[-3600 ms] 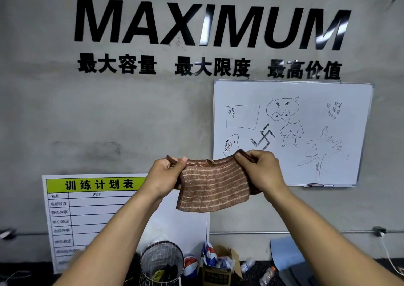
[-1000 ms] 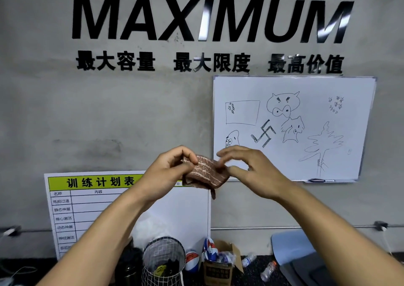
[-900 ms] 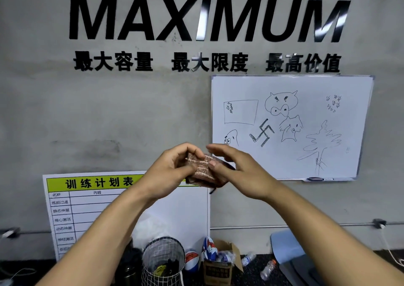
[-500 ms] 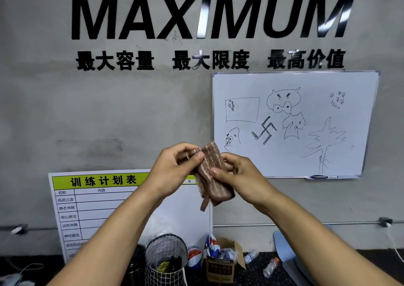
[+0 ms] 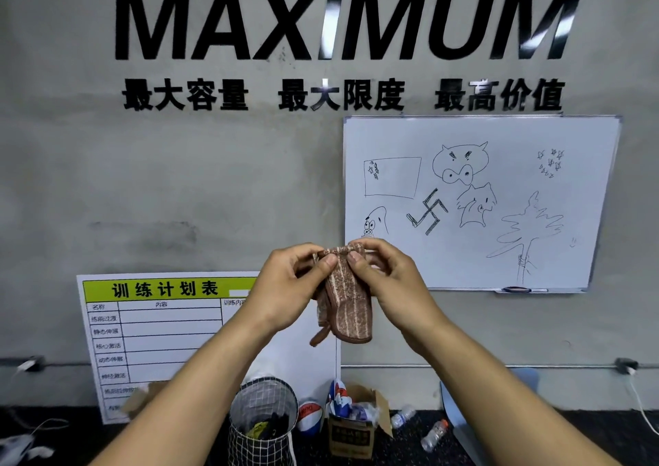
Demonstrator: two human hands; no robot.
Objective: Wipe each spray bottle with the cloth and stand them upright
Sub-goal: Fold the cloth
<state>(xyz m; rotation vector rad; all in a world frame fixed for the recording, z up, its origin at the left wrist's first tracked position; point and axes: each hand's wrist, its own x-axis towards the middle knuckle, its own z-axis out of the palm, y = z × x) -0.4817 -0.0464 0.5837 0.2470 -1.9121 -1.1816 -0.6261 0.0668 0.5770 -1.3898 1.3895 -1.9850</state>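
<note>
A brown cloth with pale stripes [image 5: 347, 305] hangs folded into a narrow strip in front of me at chest height. My left hand [image 5: 289, 287] pinches its top left corner and my right hand [image 5: 388, 283] pinches its top right corner, thumbs nearly touching. A small loop dangles at the cloth's lower left. No spray bottle is in view.
A grey wall with black lettering faces me, with a whiteboard [image 5: 481, 201] at right and a chart board [image 5: 157, 337] leaning at lower left. On the dark floor stand a mesh basket [image 5: 264, 419], a cardboard box [image 5: 351, 433], a ball and two plastic water bottles [image 5: 433, 435].
The cloth went from spread wide between both hands to bunched up, then folded into a narrow hanging strip. Both hands have drawn close together at its top edge.
</note>
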